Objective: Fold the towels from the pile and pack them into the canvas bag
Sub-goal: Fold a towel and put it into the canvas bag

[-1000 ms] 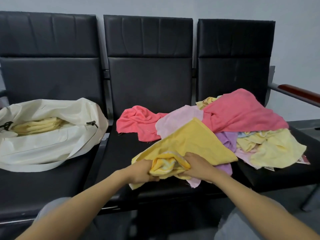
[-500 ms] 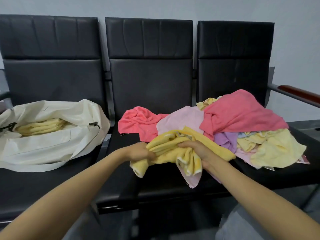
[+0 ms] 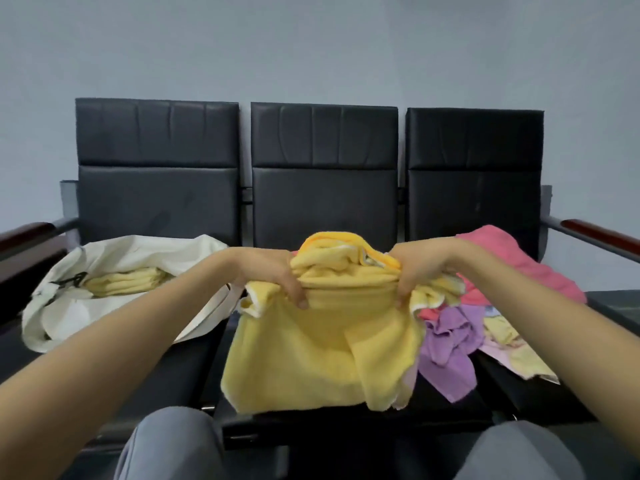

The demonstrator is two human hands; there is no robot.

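While both hands grip its bunched top edge at mid-frame, the left hand (image 3: 273,275) and right hand (image 3: 417,268) hold the yellow towel (image 3: 322,348) hanging over the black seat (image 3: 194,368). At left lies the canvas bag (image 3: 138,258) with a folded towel (image 3: 121,280) inside; at right sits the pile (image 3: 512,296).

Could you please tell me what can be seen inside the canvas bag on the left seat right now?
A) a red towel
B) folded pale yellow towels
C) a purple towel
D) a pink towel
B: folded pale yellow towels lie in the open mouth of the canvas bag, while the left hand and right hand grip another yellow towel.
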